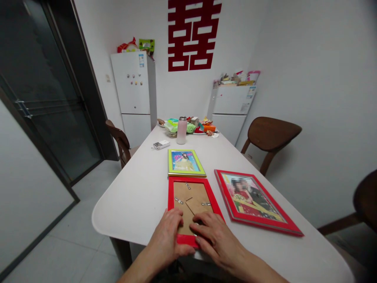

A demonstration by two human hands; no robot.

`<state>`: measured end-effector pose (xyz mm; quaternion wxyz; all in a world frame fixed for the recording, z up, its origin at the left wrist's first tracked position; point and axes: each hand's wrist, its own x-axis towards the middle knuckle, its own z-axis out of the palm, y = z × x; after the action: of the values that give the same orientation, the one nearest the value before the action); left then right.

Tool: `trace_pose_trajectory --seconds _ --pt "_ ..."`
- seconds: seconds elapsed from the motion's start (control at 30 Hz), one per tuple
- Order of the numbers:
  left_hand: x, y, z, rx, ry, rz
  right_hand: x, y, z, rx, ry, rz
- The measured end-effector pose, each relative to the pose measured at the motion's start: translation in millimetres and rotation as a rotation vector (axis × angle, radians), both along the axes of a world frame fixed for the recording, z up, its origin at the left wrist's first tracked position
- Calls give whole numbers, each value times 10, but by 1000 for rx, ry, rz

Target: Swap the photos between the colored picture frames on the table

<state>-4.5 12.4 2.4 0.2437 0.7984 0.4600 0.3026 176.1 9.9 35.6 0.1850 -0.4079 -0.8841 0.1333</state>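
A red picture frame (191, 192) lies face down on the white table (138, 196), its brown backing board and metal clips showing. My left hand (167, 236) rests on the frame's near left corner, fingers flat on the backing, thumb along the red edge. My right hand (213, 236) lies on the near right part, fingers bent against the board near a clip. Behind it lies a green-framed picture (185, 162) face up. To the right lies a larger red-framed picture (256, 201) face up.
A pink bottle (182, 130), a small silver device (161, 145) and a heap of packets (191, 125) sit at the table's far end. Brown chairs stand at the left (119, 139) and right (272, 135). Two white fridges (134, 92) stand by the back wall.
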Motion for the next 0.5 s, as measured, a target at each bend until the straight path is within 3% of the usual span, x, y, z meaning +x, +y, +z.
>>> trace_pose_trajectory --seconds 0.13,0.3,0.5 --pt "-14 6 31 11 -2 -26 -184 303 -21 39 49 -101" --pt "-16 6 59 -3 -10 -30 -466 683 -74 57 -81 -189" --pt "-13 19 17 5 -25 -28 -576 755 -150 40 -116 -149"
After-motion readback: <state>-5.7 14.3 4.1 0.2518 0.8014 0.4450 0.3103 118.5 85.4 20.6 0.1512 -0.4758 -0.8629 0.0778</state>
